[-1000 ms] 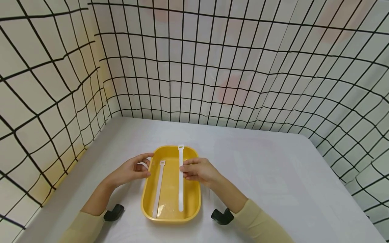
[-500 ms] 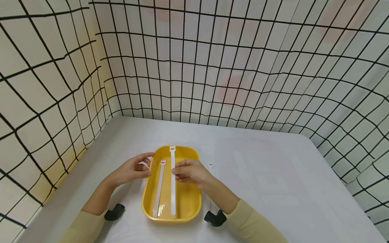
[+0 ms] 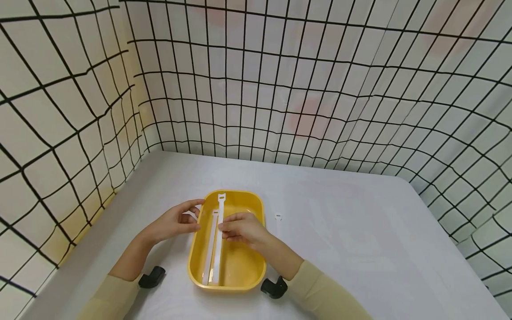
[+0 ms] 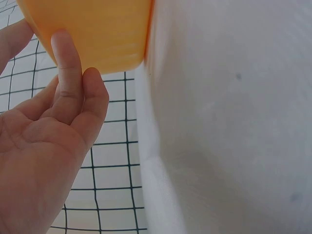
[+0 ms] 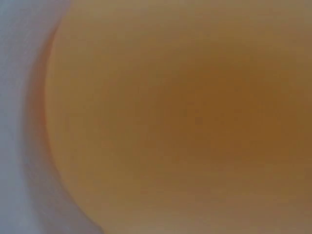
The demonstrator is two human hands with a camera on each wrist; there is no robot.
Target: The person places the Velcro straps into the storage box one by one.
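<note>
Just left of the right hand's grip (image 3: 245, 229), pinched on a long white strap (image 3: 218, 257), another strap (image 3: 210, 249) lies nearly the same way in the yellow tray (image 3: 245, 269), whose side the loose left hand (image 3: 170, 224) touches.

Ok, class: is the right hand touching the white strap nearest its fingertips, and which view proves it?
Touching. The head view shows it: the right hand pinches the white strap partway along its length, over the yellow tray.

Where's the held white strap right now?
In the head view, the held strap, pinched by the right hand, is over the left side of the yellow tray, just right of another white strap.
</note>
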